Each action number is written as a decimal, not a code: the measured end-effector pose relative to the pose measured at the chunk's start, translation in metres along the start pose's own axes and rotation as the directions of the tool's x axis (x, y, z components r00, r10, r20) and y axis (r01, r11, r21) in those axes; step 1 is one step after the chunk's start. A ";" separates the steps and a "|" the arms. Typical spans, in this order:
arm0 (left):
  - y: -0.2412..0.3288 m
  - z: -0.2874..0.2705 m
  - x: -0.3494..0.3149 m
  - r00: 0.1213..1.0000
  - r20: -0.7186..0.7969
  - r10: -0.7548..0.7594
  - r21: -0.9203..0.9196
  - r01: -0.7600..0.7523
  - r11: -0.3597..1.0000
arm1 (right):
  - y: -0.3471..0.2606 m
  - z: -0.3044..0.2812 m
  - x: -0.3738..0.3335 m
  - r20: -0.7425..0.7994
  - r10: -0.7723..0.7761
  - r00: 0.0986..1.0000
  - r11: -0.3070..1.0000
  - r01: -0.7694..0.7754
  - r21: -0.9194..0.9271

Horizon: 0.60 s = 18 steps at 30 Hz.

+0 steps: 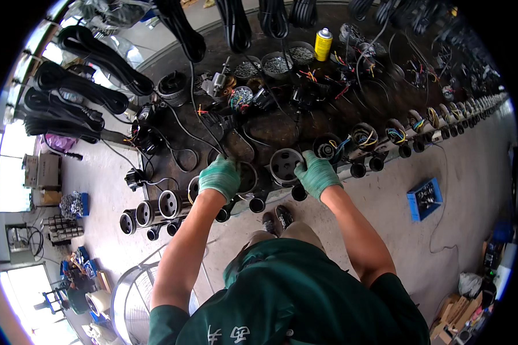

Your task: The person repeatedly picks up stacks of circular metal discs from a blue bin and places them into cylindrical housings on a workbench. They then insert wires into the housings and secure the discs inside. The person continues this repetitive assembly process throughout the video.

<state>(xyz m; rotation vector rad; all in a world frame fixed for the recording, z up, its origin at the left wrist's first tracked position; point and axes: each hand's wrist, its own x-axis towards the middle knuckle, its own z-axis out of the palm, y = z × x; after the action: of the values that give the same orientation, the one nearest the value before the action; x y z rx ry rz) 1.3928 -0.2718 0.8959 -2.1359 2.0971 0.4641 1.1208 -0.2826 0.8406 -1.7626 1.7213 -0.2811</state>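
Both of my hands wear light green gloves and reach over the near edge of the dark workbench. My right hand (317,176) grips the right rim of a round black motor housing (285,165), whose end face with holes points up toward me. My left hand (220,177) is closed beside another round housing (248,177). A black cable (208,137) runs down to its fingertips. What those fingers hold is hidden by the glove. Just right of my right hand, an open housing (327,147) shows its inside and blue wires.
More housings (364,136) with coloured wires line the bench edge on the right, others (169,204) on the left. Bundled black cables (181,34) hang overhead. Screw bowls (277,64) and a yellow spray can (323,44) stand at the back. A blue crate (424,199) sits on the floor.
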 end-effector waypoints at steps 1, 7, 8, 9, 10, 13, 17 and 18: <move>-0.001 0.001 0.004 1.000 0.028 0.006 0.028 -0.007 1.000 | -0.003 0.000 -0.004 -0.029 0.000 1.000 0.999 0.001 0.040; -0.003 -0.017 0.010 0.971 0.091 0.221 0.004 -0.223 0.975 | 0.013 -0.049 -0.054 0.076 0.176 0.981 0.943 -0.190 0.273; -0.008 -0.015 0.007 0.965 0.022 0.263 -0.003 -0.263 0.965 | 0.032 -0.054 -0.071 0.063 0.157 0.986 0.951 -0.168 0.259; 0.001 -0.028 0.004 0.950 -0.037 0.312 -0.010 -0.312 0.950 | 0.056 -0.057 -0.087 0.047 0.149 0.988 0.957 -0.156 0.245; -0.011 -0.021 0.008 0.852 -0.222 0.475 0.005 -0.486 0.874 | 0.074 -0.058 -0.106 0.031 0.191 0.981 0.956 -0.193 0.222; 0.015 -0.050 -0.007 0.897 -0.334 0.290 -0.482 -0.427 0.765 | 0.156 -0.047 -0.173 0.047 0.415 0.908 0.885 -0.416 0.211; 0.088 -0.065 -0.037 0.754 -0.404 0.518 -0.697 -0.620 0.359 | 0.282 -0.017 -0.275 0.127 0.770 0.625 0.529 -0.737 0.421; 0.117 -0.059 -0.043 0.706 -0.370 0.604 -0.753 -0.608 0.250 | 0.321 -0.002 -0.307 0.179 0.836 0.519 0.375 -0.779 0.503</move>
<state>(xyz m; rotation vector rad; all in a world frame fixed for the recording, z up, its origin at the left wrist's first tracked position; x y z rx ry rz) 1.2850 -0.2528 0.9798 -1.3156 3.0666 1.9427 0.8230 0.0329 0.7437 -0.3474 2.1052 -0.3548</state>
